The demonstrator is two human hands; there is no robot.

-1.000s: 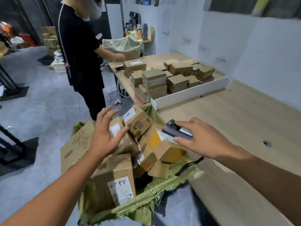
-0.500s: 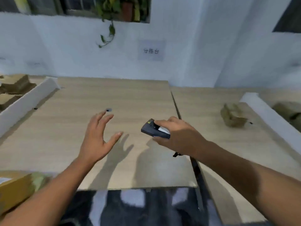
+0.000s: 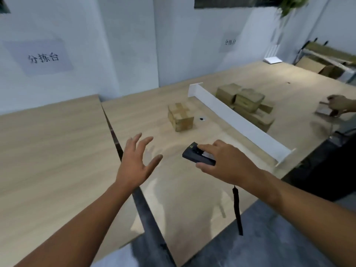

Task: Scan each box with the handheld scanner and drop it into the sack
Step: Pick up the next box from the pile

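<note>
left grip (image 3: 134,166) held forward, fingers spread, empty; right grip (image 3: 225,162) extended, fingers curled around the scanner (image 3: 196,158).

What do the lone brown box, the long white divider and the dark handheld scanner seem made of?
The lone brown box looks like matte cardboard, with taped flaps. The long white divider is a smooth, thin board, perhaps foam or plastic. The dark handheld scanner has a matte moulded casing, probably plastic.

One cardboard box (image 3: 181,119) sits on the table (image 3: 57,151), left of the divider board (image 3: 238,120); more stacked boxes (image 3: 244,102) right behind it. Both hands hover in front, w/ the scanner (image 3: 198,156) in the right hand (image 3: 227,162).
</note>
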